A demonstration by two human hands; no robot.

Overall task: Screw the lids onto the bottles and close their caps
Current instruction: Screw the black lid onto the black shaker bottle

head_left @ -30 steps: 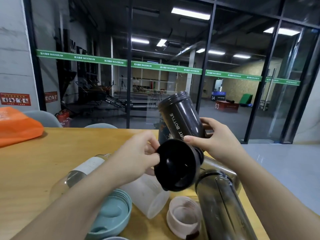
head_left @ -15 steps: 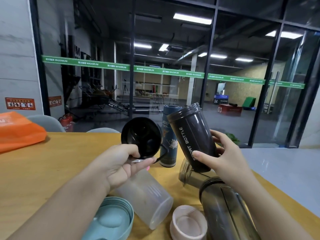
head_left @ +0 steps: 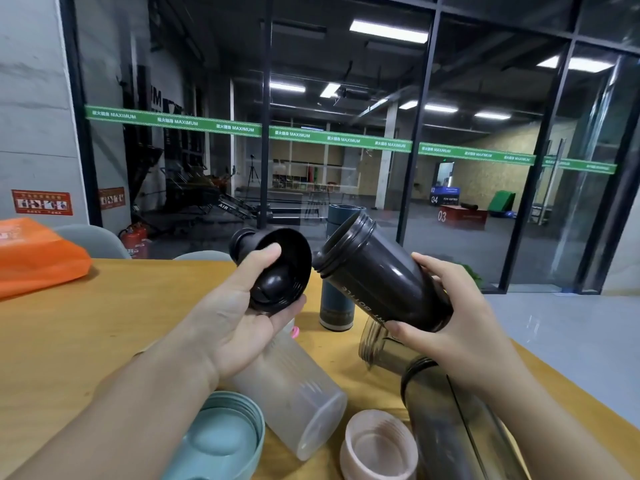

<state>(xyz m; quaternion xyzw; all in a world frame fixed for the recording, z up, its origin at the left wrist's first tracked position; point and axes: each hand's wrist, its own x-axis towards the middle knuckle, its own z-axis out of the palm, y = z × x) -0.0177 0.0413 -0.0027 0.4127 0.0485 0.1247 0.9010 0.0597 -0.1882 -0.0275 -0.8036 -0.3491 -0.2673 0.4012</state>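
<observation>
The right hand [head_left: 460,327] grasps a black bottle [head_left: 381,275] — white lettering, partly hidden by the fingers, reads "BOTTLE" — tilted, its open mouth towards the left hand [head_left: 235,317]. That hand's thumb and fingers clasp the black lid [head_left: 277,268], underside showing, just beside the mouth.

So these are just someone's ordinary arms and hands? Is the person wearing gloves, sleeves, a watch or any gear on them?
Yes, ordinary bare hands. The left hand and the right hand wear no gloves, and both forearms are uncovered as far as the picture shows them: no sleeves, watch, rings, straps or cables in sight.
</observation>
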